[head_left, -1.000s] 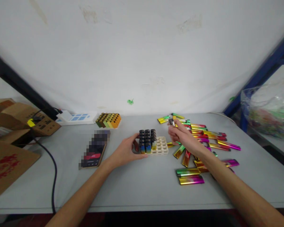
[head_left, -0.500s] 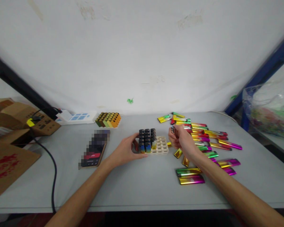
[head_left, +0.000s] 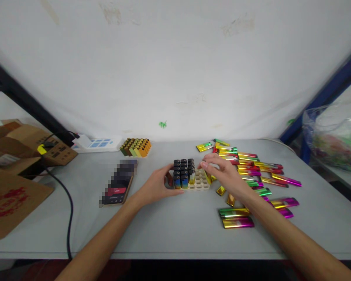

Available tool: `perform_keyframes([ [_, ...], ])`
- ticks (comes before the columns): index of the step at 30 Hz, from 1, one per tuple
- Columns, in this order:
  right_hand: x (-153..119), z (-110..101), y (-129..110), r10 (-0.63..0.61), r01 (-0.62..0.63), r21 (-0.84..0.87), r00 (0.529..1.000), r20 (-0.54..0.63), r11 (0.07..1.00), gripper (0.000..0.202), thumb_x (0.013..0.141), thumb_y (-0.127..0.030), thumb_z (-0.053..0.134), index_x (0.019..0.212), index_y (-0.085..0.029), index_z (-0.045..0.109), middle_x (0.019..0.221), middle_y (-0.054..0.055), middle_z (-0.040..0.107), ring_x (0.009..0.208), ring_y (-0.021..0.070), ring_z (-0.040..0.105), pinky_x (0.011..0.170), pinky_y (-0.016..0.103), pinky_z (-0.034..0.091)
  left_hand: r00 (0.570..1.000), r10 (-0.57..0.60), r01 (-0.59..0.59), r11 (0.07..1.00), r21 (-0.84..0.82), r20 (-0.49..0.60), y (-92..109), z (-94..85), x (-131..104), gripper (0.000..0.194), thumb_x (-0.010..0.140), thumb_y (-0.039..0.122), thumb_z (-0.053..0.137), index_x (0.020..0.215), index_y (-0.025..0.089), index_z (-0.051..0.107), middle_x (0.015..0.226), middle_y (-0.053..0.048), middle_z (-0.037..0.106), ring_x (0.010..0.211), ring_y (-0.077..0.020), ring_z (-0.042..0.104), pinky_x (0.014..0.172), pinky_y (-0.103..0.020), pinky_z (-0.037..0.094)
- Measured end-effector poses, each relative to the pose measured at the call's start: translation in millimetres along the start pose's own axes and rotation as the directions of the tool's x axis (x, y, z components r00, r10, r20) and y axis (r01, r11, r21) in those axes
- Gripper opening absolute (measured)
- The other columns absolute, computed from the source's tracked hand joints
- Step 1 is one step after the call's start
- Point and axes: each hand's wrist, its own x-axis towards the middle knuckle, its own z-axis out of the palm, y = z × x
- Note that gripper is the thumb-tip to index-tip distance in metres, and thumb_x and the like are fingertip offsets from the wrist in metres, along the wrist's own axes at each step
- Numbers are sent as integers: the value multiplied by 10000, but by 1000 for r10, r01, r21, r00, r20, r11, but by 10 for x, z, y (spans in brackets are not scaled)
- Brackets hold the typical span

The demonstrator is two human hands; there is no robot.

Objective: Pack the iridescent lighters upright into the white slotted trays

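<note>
A white tray (head_left: pixel 199 187) with rows of holes lies on the table. Black-topped lighters (head_left: pixel 184 171) stand upright in its left part, and open holes show on the right. My left hand (head_left: pixel 158 183) is curved around the tray's left end, its thumb along the front edge and its fingers behind the lighters. Above the right-hand holes, my right hand (head_left: pixel 219 169) pinches a lighter with a yellow body (head_left: pixel 206 176), which hangs tilted below the fingers. Its top is hidden by the fingers. Loose shiny lighters (head_left: pixel 248 170) lie in a pile beside and beyond my right hand.
A second tray of orange and green lighters (head_left: pixel 136 147) stands near the wall by a white power strip (head_left: pixel 102 144). A phone (head_left: pixel 119 183) lies left of my left hand. Cardboard boxes (head_left: pixel 14 187) and a black cable (head_left: pixel 68 210) occupy the far left. A plastic bag (head_left: pixel 333 136) is at right.
My right hand has moved left from beside the pile to above the tray's open holes, bringing the lighter along. My left hand keeps its place at the tray.
</note>
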Motion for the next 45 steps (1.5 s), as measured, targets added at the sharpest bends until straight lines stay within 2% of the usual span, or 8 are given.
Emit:
perform_keyframes([
  [6,-23,15,51,20,-15,-86,999,49,996,459,943,-625,618,768,-205,676,642,-19,507,588,142,432,524,276,311,1000,18,-18,1000,-7,0,5,-5,-3,804,710,549,871,1356,172,576,947,-28,722,744,-195,656,727,-310,540],
  [16,-58,23,-12,-166,228,-408,969,181,884,467,1008,-557,568,711,-216,684,619,10,682,535,148,573,570,265,386,1000,24,-25,1000,-13,-6,7,-4,-5,763,708,535,879,1318,176,593,888,-12,707,719,-191,643,702,-303,528],
  [25,-119,68,14,-294,482,-676,876,382,558,454,1086,-518,409,958,-186,692,783,80,732,697,202,686,635,290,413,999,36,-36,999,-31,-5,3,-3,-1,748,715,509,876,1320,180,584,999,-39,726,760,-189,654,718,-307,535],
  [30,-203,276,-1,-299,361,-856,919,258,370,331,1059,-458,537,969,-174,682,735,80,748,651,214,699,593,300,346,1000,15,-15,1000,-2,-9,10,4,-3,759,704,518,880,1310,169,586,899,-11,706,746,-193,642,722,-311,529],
  [33,-199,286,-18,-224,319,-869,942,249,377,358,1041,-502,557,955,-178,684,730,70,744,628,209,688,582,301,329,1000,8,-9,1000,-1,-8,18,2,-8,751,715,514,872,1317,175,579,885,-2,691,727,-185,629,687,-294,515],
  [38,-86,-33,-28,-105,349,-754,930,353,557,417,982,-601,602,930,-195,682,814,50,737,686,195,666,591,283,362,1000,-19,19,1000,13,4,16,-3,-9,724,713,506,872,1285,159,596,908,-18,696,749,-193,632,710,-305,516],
  [41,26,-370,35,-58,262,-734,955,291,627,379,1042,-517,535,904,-203,694,771,38,728,670,185,652,628,287,408,999,-31,31,1000,4,12,7,-5,-9,742,710,516,873,1295,153,596,936,-30,703,770,-199,637,743,-316,522],
  [45,100,-985,193,-33,110,-815,993,111,569,255,1009,-375,552,962,-209,740,902,79,791,757,225,708,707,323,471,1000,-19,19,1000,-4,16,6,-5,-10,779,711,528,870,1331,155,581,985,-47,721,806,-214,652,760,-323,526],
])
